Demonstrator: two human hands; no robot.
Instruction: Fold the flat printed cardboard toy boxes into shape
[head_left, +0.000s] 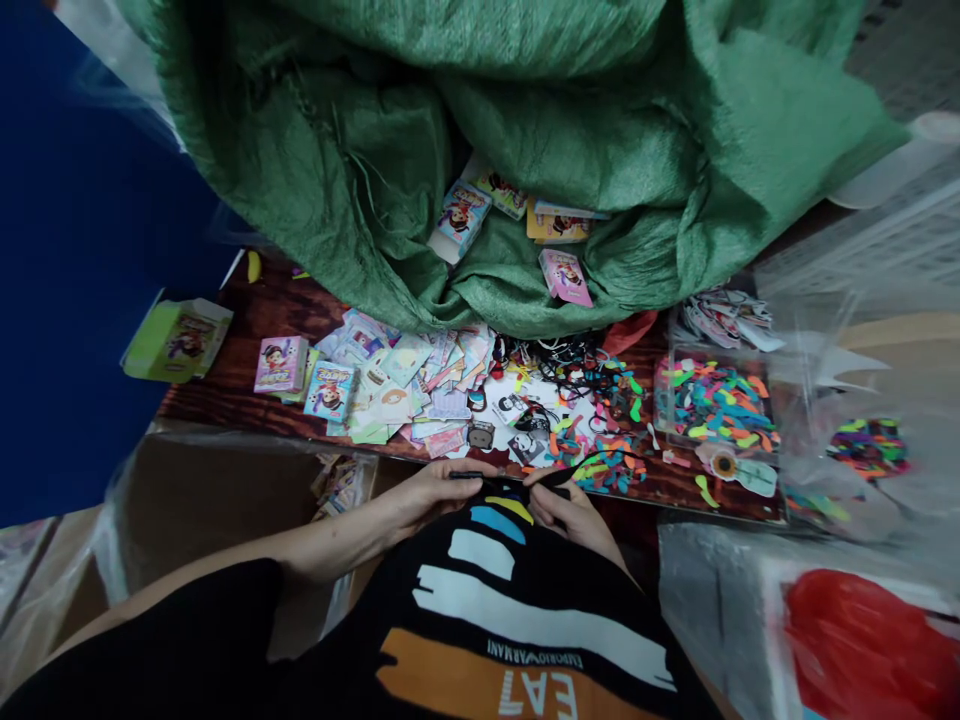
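Close to the table's front edge, my left hand pinches a small dark item whose shape is unclear. Just right of it, my right hand has its fingers closed on a thin black cord that trails off to the right. Both hands are near each other in front of the black shirt. Beyond them lie a spread of printed cards, a tangle of black cords and loose colourful pieces.
A large green sack with small boxes in its folds hangs over the back of the table. Small boxes stand at the left. A clear tray of colourful pieces and a red bag are at the right.
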